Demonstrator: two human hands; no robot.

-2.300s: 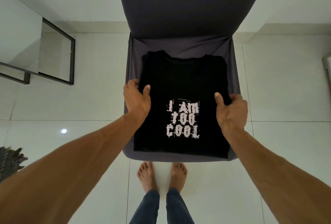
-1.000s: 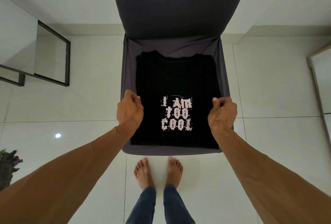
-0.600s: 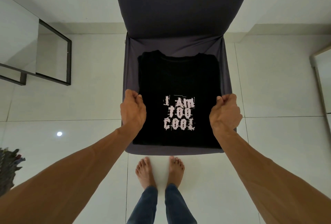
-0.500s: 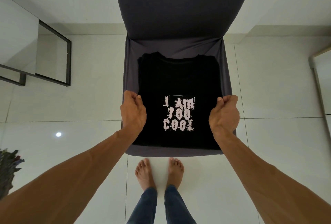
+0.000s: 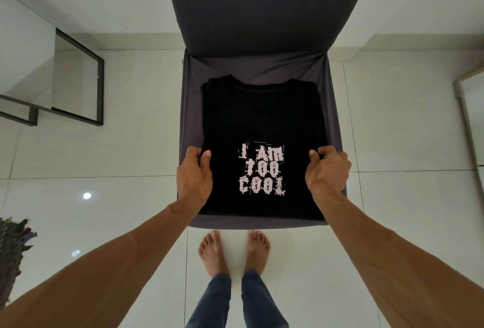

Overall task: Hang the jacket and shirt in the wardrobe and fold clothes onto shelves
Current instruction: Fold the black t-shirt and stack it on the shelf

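Two hands grip our folded black shirt on the chair seat: left hand pinches its left edge, right hand its right edge.

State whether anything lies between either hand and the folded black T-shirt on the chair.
Nothing visible does. The left hand and right hand each grip a side edge of the folded black printed T-shirt, which lies on the grey fabric-covered chair seat.

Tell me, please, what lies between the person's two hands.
In the head view, the folded black T-shirt fills the stretch between the left hand and the right hand, its pale print midway; each hand grips a side edge.
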